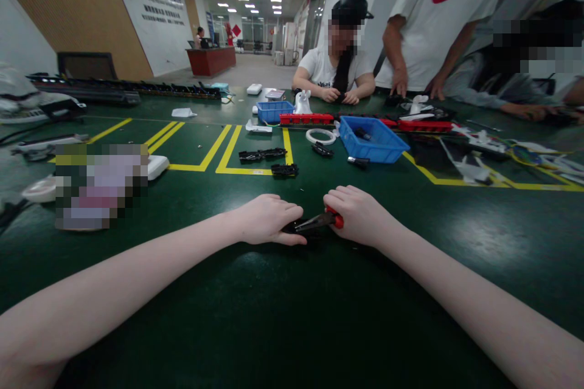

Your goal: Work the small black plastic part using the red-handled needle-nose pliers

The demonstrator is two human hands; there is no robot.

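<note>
Both my hands rest on the dark green table [292, 316] near its middle. My left hand [267, 219] is curled over a small black part [292, 228] and presses it to the table. My right hand [358, 214] is closed round the red handles of a pair of pliers [319, 222]. The dark jaws of the pliers point left and reach the black part under my left fingers. Most of the black part is hidden by the hand.
Black plastic parts [262, 155] lie beyond my hands inside yellow floor-tape lines [228, 149]. Two blue bins [371, 140] [274, 111], a white tape ring [320, 136] and red strips [306, 118] stand farther back. Three other people work at the far edge.
</note>
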